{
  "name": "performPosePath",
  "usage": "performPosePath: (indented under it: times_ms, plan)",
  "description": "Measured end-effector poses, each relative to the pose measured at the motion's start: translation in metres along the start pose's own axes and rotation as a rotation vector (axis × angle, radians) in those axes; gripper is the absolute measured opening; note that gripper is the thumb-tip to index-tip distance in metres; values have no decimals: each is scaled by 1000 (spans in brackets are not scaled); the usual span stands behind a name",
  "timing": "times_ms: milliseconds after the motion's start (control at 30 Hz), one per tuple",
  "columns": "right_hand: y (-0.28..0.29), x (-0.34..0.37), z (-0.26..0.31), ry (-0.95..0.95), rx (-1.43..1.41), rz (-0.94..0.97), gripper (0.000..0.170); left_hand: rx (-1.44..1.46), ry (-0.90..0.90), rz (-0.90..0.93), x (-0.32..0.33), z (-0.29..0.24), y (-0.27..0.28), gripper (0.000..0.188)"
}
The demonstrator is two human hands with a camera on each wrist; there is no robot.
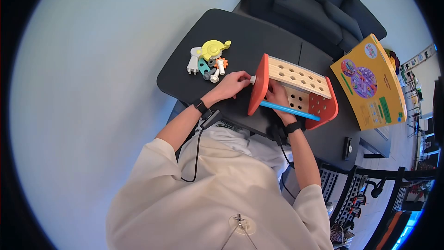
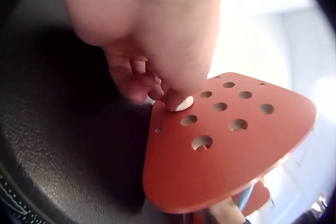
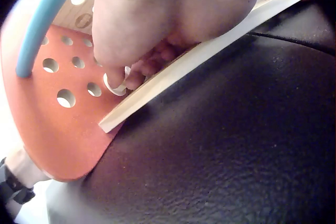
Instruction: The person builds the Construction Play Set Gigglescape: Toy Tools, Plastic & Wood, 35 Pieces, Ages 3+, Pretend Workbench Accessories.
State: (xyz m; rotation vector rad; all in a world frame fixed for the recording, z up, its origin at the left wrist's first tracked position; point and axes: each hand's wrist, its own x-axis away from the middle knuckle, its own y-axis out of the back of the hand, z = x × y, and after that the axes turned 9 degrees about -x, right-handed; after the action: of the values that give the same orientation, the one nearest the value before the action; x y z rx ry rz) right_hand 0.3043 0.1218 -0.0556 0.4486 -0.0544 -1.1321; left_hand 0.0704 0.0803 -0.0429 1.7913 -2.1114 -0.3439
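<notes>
Wooden toy toolbox (image 1: 296,82) is sitting on the black counter (image 1: 245,37), and the left hand (image 1: 230,86) has its grip pinched on a white knob (image 2: 185,103) outside the red end panel (image 2: 210,169). Right hand's (image 1: 278,96) inside the box, grip narrow, fingers curled on a white ring (image 3: 111,88) at that same panel.

Wooden toolbox (image 1: 298,80) (red ends (image 1: 261,82), blue bar (image 1: 290,111)) on black table (image 1: 249,30), white knob (image 1: 253,79) outside one end, white ring (image 3: 117,92) inside.
</notes>
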Motion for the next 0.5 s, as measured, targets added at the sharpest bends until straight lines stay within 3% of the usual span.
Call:
performPosePath:
  times_ms: [67,167,333,500]
  plan:
    - [1,1,4,6,13,-4,24,30,4,-1,-1,-5,2,40]
    - [0,1,2,2,7,-8,24,-68,147,56,-3,-9,4,35]
    - [0,-1,-4,34,65,-20,23,-111,-58,1,7,-8,0,32]
    - [2,-1,-6,39,100,-21,23,-59,-36,0,3,-5,1,35]
